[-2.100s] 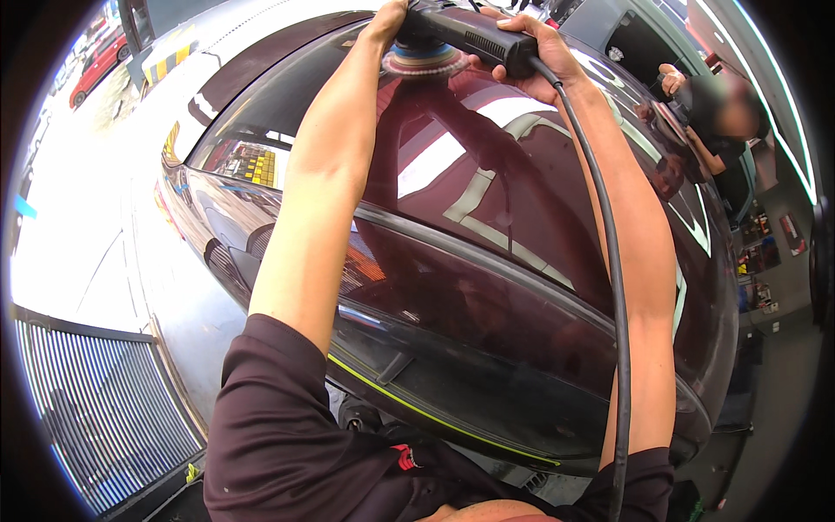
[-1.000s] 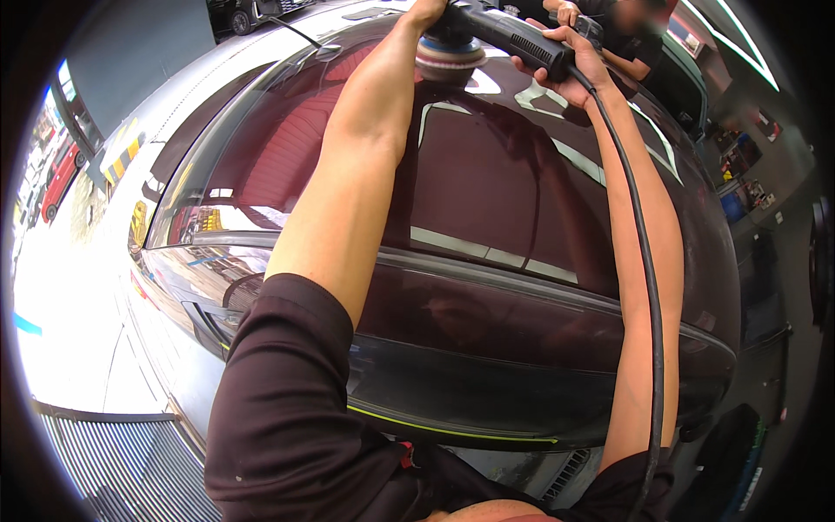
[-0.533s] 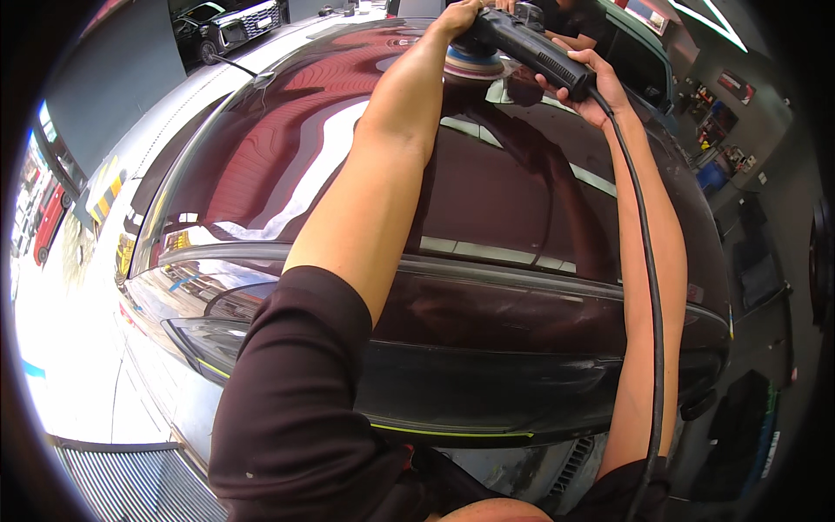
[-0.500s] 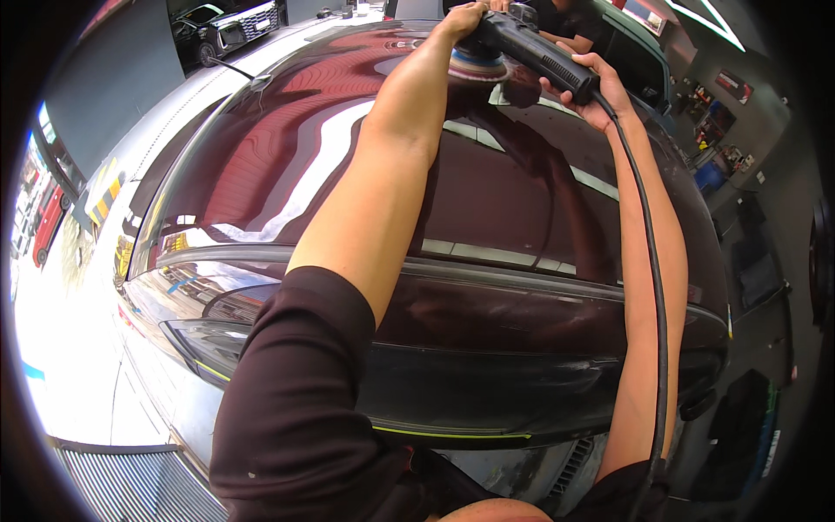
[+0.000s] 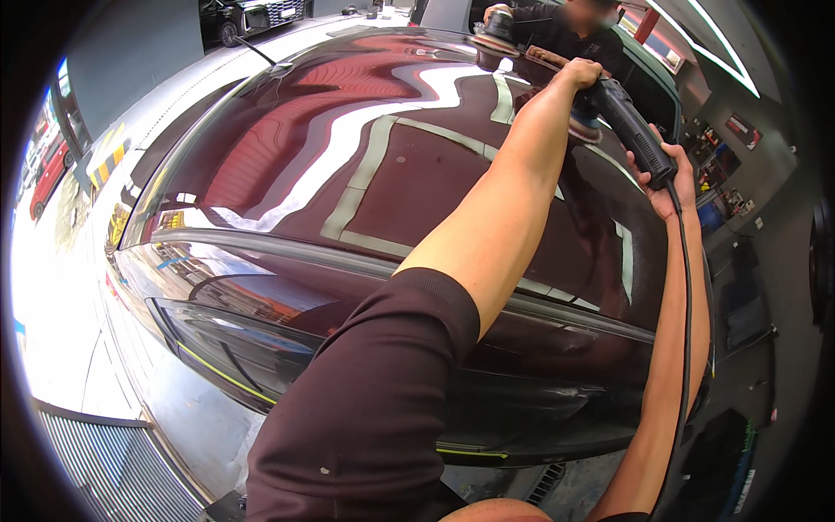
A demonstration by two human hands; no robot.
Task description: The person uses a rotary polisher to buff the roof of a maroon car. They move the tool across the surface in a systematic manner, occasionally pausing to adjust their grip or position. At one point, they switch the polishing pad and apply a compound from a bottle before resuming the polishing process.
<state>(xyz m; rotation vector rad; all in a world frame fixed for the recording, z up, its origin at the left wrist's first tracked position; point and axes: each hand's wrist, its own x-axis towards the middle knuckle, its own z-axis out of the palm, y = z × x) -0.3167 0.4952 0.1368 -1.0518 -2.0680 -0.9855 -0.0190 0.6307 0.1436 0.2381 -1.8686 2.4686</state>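
A black corded polisher [image 5: 628, 122] is held in both my hands over the dark maroon car roof [image 5: 435, 183]. My left hand [image 5: 581, 75] is closed over its head end, above the round pad [image 5: 584, 130], which appears to rest on the roof's far right part. The back of this hand hides most of its fingers. Around the rear of the body wraps my right hand [image 5: 675, 178]. From there the black cord [image 5: 685, 304] runs down along my right forearm.
Across the roof a person [image 5: 578, 39] in dark clothing works with another polisher [image 5: 495, 33]. An antenna [image 5: 261, 54] sticks up at the roof's left. A black car [image 5: 252, 17] and a red car [image 5: 50, 174] stand farther off. A floor grate [image 5: 109, 461] lies lower left.
Both my hands and the polisher have moved right and somewhat nearer across the roof. The other person and the second polisher now show more fully.
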